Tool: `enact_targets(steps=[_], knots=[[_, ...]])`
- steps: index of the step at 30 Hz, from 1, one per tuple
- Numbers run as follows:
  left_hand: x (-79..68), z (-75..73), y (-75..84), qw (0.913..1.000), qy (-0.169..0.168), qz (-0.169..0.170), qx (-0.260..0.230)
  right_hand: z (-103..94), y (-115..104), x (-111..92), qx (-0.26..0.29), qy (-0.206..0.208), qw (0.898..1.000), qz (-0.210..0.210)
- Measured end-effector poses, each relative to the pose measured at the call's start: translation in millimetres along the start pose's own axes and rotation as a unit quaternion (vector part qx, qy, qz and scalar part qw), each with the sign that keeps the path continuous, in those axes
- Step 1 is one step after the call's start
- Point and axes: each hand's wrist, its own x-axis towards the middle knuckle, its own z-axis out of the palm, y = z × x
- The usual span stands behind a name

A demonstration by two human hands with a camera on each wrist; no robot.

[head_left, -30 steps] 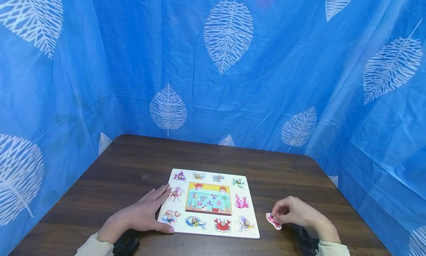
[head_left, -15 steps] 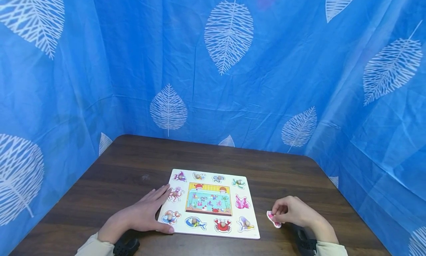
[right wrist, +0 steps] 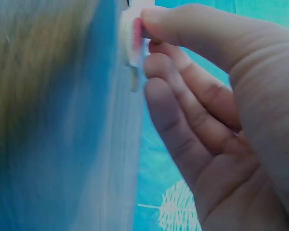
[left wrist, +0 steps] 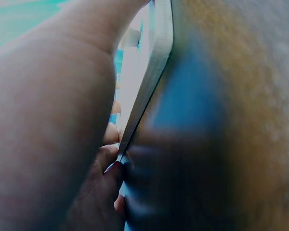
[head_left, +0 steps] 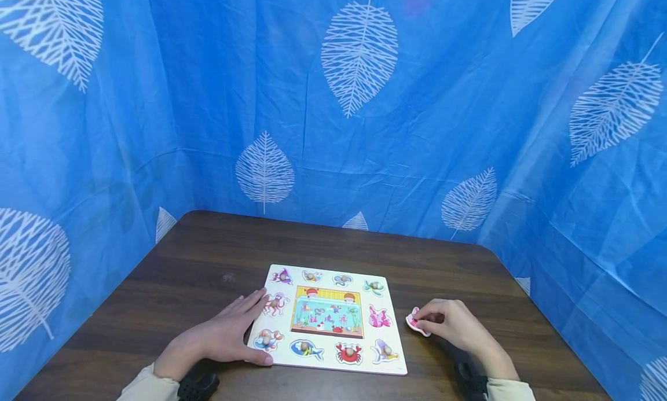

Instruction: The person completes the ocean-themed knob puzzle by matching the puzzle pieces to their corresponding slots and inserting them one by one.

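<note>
My right hand (head_left: 453, 326) pinches a small pink puzzle piece (head_left: 414, 320) with a white edge, just to the right of the puzzle board (head_left: 333, 354). In the right wrist view, thumb and fingertips meet at a knob on the pink face of that piece (right wrist: 136, 36), while the other fingers extend beside it. My left hand (head_left: 226, 331) lies with spread fingers against the board's left edge, its thumb over the near left corner. A red crab piece (head_left: 348, 353) and several other sea-animal pieces with round knobs sit in the board. The pink shape (head_left: 378, 316) on the right side shows no knob.
The board lies flat on a dark brown wooden table (head_left: 333, 245). An aquarium picture (head_left: 327, 312) fills the board's middle. Blue cloth (head_left: 312, 100) with white leaf prints hangs behind the table and along both sides.
My right hand has carried the pink puzzle piece left and away from me, closer to the board's right edge. My left hand and the board have stayed in place.
</note>
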Motion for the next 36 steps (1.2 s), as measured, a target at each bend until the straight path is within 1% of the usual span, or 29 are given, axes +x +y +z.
enact_targets(steps=[4,8,10,13,17,21,25,30,36], knots=[[-0.6,-0.4,0.1,1.0,0.0,0.002,0.0,6.2,-3.8,3.8,-0.002,0.034,0.999,-0.032],[-1.3,-1.4,0.1,1.0,-0.002,0.003,-0.001,13.3,-8.0,7.0,0.012,0.058,0.997,-0.059],[-1.6,-1.8,0.1,1.0,-0.003,0.002,0.0,17.8,-9.5,9.1,0.021,0.068,0.996,-0.062],[-1.8,-1.9,0.4,1.0,-0.002,-0.001,0.001,24.4,-12.1,12.6,0.021,0.073,0.996,-0.047],[-1.9,-2.0,0.7,1.0,-0.001,-0.002,-0.002,32.1,-17.8,17.7,0.016,0.066,0.998,-0.005],[-2.5,-2.2,0.6,1.0,0.0,-0.002,-0.002,37.0,-25.6,22.4,0.023,0.06,0.998,0.018],[-3.0,-1.9,0.0,1.0,-0.001,-0.006,-0.001,40.1,-31.2,27.0,0.028,0.051,0.998,0.015],[-3.1,-1.8,-0.5,1.0,0.0,-0.005,-0.002,43.5,-35.3,33.7,0.031,0.033,0.999,0.001],[-2.3,-0.2,1.4,1.0,0.002,-0.007,-0.001,44.8,-38.3,38.1,0.03,0.014,0.999,0.008]])
